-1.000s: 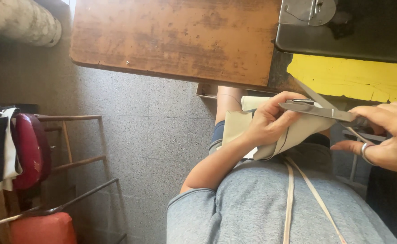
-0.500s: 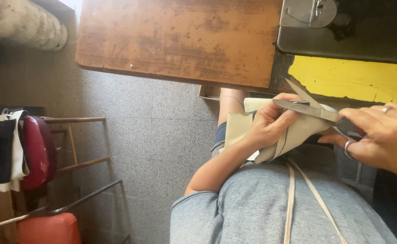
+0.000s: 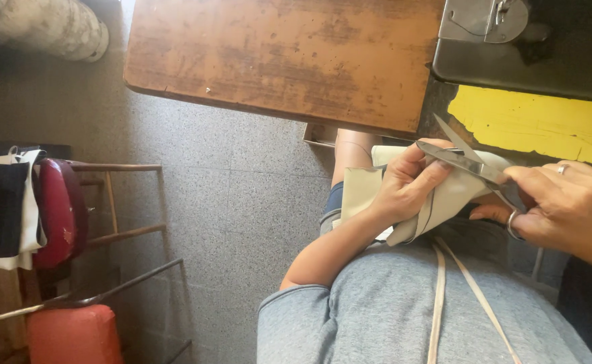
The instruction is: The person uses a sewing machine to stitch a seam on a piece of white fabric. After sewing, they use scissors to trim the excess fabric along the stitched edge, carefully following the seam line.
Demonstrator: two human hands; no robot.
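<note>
Pale beige folded cloth piece point(image 3: 444, 199) held over the lap, met by steel scissors point(image 3: 468, 162).
The left hand point(image 3: 404, 189) curls closed around the cloth; the right hand point(image 3: 566, 209) grips the scissors' handles, blades parted. Beyond lies the worn brown wooden tabletop point(image 3: 289, 57).

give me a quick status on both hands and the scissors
Left hand gripping folded beige fabric. Right hand shut on scissors, blades open at the fabric edge. Nothing in the way.
</note>
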